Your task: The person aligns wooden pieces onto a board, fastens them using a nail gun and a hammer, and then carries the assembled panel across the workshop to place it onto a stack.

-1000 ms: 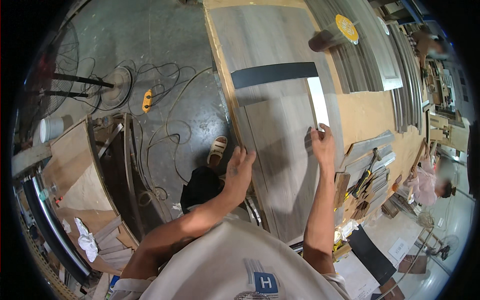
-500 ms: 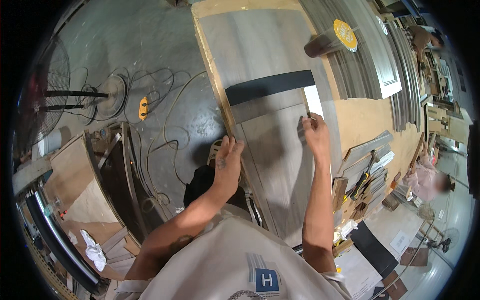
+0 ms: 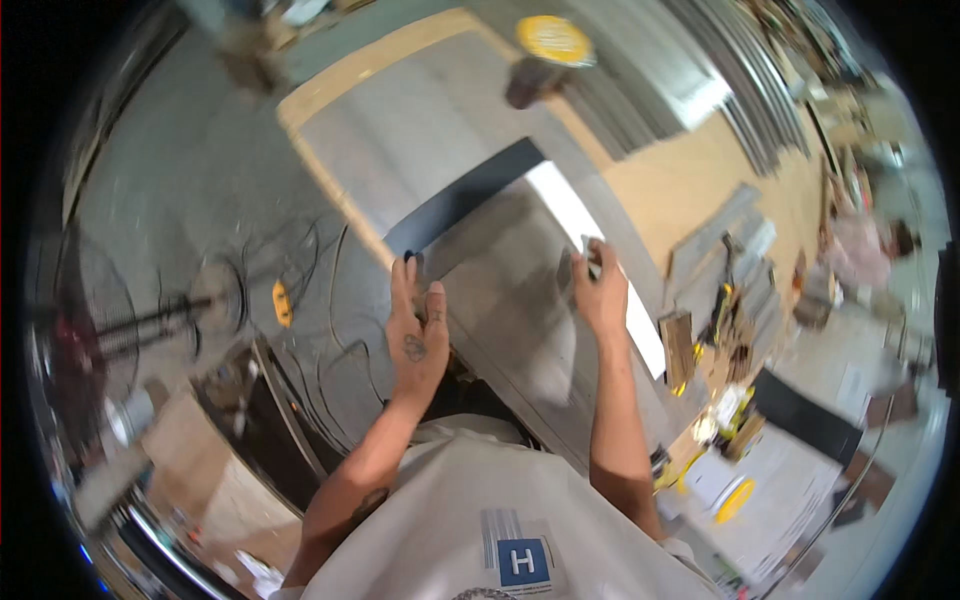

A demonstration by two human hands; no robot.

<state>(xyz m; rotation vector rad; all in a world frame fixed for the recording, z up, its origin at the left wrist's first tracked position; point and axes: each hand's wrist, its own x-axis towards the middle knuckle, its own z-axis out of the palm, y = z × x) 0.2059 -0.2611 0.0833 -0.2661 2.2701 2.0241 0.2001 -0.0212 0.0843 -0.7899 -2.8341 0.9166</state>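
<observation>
Grey wood, in a big flat panel, lies under your hands in the head view. Your left arm comes up from the bottom and bends a bit at the elbow. Your left hand points away from you, with its back showing. Its long fingers are straight and its thumb sticks out, so that grip is spread. The fingertips are right by the near left end of a black strip, but you can't tell if they press on it. Your right arm goes almost straight up. Your right hand curls its thumb and first fingers at the left edge of a white strip. You can't tell if that grip pinches the strip or only rests there.

The panel is smooth, with soft streaks, and your arms throw dark shadows on it. It lies on the tan counter. The black strip is dark and flat and runs slanting across the panel. The white strip is long, thin and very bright. It starts by the black strip's far right end and runs down toward you, so the two make a corner. Past them stands a cup with a yellow lid. To the right, a hammer lies among wood scraps.
</observation>
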